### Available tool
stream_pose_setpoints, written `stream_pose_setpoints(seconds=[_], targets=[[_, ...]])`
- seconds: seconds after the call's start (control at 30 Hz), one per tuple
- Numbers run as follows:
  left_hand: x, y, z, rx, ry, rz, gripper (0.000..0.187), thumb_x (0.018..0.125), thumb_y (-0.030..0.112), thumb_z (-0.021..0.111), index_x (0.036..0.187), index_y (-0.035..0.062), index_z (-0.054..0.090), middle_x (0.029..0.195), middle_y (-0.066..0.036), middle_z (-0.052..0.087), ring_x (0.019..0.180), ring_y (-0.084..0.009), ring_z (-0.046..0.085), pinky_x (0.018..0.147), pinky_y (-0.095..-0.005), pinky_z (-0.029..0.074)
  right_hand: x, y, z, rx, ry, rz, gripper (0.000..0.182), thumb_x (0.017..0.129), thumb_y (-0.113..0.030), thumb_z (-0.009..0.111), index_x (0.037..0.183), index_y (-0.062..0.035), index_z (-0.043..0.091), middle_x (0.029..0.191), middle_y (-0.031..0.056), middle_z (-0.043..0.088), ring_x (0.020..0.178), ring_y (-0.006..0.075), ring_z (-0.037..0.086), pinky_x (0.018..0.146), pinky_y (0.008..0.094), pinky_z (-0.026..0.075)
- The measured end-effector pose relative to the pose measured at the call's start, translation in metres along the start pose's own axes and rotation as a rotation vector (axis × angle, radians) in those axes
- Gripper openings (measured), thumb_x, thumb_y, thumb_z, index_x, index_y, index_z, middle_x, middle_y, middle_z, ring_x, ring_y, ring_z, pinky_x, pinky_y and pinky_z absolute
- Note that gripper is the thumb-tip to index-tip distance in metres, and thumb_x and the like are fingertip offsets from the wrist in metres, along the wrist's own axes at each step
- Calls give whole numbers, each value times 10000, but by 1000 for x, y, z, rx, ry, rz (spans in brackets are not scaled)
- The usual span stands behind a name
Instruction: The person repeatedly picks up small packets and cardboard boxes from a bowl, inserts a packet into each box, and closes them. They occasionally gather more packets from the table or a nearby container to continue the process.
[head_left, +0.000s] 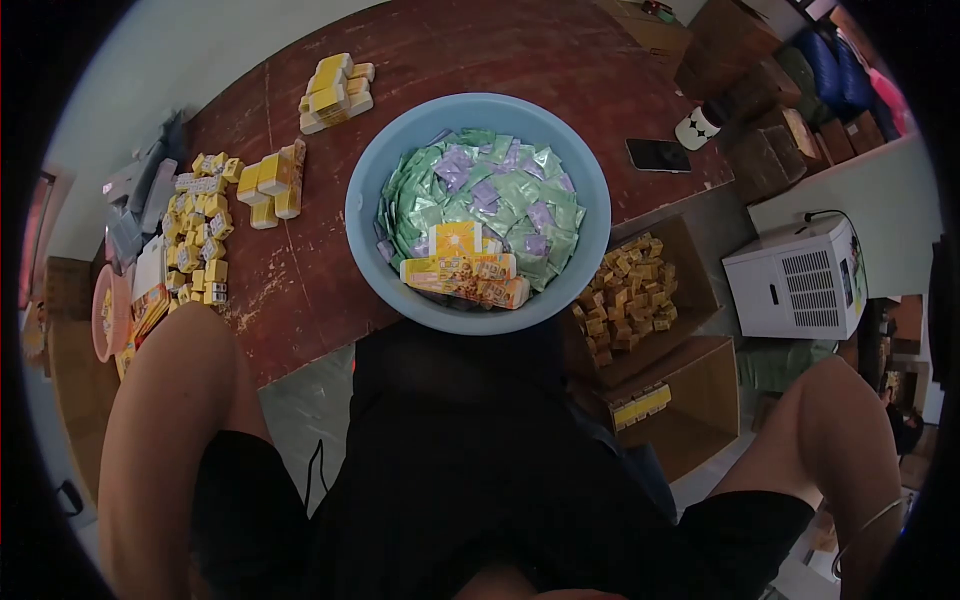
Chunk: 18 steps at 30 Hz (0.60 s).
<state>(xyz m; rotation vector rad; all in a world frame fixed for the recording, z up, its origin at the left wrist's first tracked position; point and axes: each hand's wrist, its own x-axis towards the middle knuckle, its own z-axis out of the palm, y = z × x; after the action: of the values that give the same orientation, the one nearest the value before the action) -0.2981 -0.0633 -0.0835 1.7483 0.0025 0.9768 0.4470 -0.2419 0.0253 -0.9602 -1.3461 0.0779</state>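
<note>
Neither of my hands shows; both arms are bent, with the elbows raised at the left and right sides and the forearms running down out of view. In front of my body, a light blue basin (359, 243) holds many green sachets (400, 197) and purple sachets (453, 167). Several yellow printed cartons (465, 278) rest on the sachets at the basin's near side. Stacks of yellow and white boxes (338, 92) stand on the red-brown table (490, 50), with another stack (272, 185) nearer the left.
Many small yellow boxes (198, 230) and a pink basket (108, 312) lie at the table's left. A phone (658, 155) and a white cup (698, 128) are at the right. Below stand an open carton of small boxes (632, 295), another open carton (700, 400) and a white appliance (797, 280).
</note>
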Motion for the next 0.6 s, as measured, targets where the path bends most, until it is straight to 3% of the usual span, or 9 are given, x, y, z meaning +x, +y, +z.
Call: stream_pose_setpoints(seconds=[0.13,0.17,0.2,0.43,0.53,0.6], targets=[[-17,-9,9,63,6,5,561,827,223,680,1327,53,493,1332,-175,521,1251,-316,490,1021,-386,414,10,5,-2,13,-21,-39,969,789,-581,629,1465,7,263,1522,281,169,1402,456,207,1115,585,240],[-54,7,-15,79,5,4,562,825,223,683,1326,52,494,1333,-176,520,1252,-317,489,1021,-387,413,11,6,-1,17,-24,-47,969,789,-582,628,1465,8,262,1523,282,166,1403,457,205,1114,587,239],[-32,-5,6,95,4,-3,563,822,224,686,1324,52,496,1334,-177,519,1253,-318,488,1022,-388,412,11,7,-1,23,-25,-49,970,789,-583,628,1465,8,261,1523,283,163,1403,457,203,1114,588,239],[-121,30,-52,188,-29,-37,571,808,224,703,1314,49,506,1339,-185,512,1259,-325,483,1028,-393,407,4,11,4,42,-10,-76,975,791,-588,623,1466,12,255,1526,290,142,1405,463,190,1113,597,233],[-127,27,-56,255,-50,-33,575,800,224,712,1309,47,511,1342,-189,508,1261,-329,480,1030,-396,404,5,15,10,58,2,-115,977,792,-590,621,1466,14,253,1528,292,134,1406,466,184,1113,601,230],[-51,14,-2,304,-85,-76,578,795,224,718,1306,46,515,1344,-192,505,1263,-332,478,1032,-398,402,-5,18,17,84,37,-100,978,792,-591,620,1466,15,251,1528,294,128,1407,468,180,1113,604,228]])
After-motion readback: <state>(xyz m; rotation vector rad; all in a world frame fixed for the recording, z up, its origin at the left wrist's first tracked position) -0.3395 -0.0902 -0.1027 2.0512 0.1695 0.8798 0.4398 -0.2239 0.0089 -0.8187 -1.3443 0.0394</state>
